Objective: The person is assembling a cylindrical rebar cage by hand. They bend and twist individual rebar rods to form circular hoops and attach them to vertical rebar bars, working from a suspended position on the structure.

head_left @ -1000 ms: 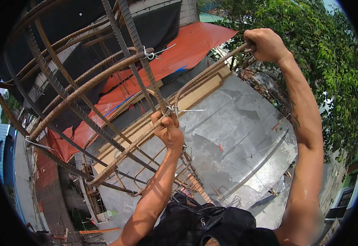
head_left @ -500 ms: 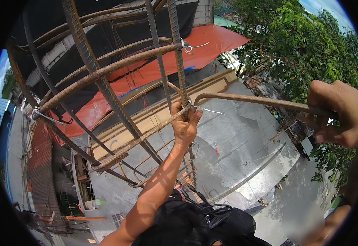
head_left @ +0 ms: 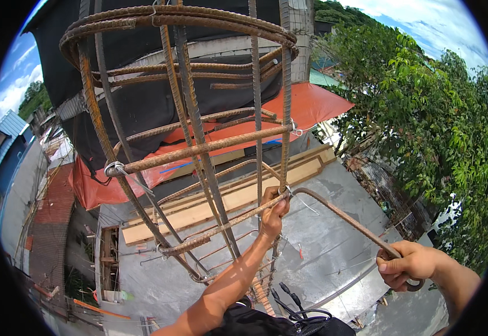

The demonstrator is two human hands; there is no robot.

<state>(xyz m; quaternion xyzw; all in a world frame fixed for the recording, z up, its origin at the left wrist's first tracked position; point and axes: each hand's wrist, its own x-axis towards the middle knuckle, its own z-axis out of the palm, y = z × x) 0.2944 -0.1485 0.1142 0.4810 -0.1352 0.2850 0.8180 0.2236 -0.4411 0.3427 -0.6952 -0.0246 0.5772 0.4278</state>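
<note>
Rusty rebar stirrups and upright bars form a tall cage (head_left: 205, 148) in front of me. My left hand (head_left: 273, 215) is closed around a corner of a lower stirrup (head_left: 238, 218), where it meets an upright bar. Thin tie wire (head_left: 311, 209) sticks out at that corner. In my right hand (head_left: 409, 264), the fingers are wrapped round the lower end of a long bent steel bar (head_left: 345, 218), whose end curls into a hook. The bar's upper bend lies against the same corner, beside my left fingers; the exact contact is hidden.
Tie wire also binds the stirrup above at its left corner (head_left: 115, 168). Behind the cage are wooden planks (head_left: 210, 207), an orange-red tarp (head_left: 322, 106) and dark sheeting. A grey concrete slab (head_left: 328, 246) lies below. Trees (head_left: 423, 123) stand at right, a rusty metal roof (head_left: 51, 224) at left.
My right hand has swung the bent bar downward and toward me, so it slopes down to the right. My left hand stays at the same corner. The view has tilted up, showing more cage.
</note>
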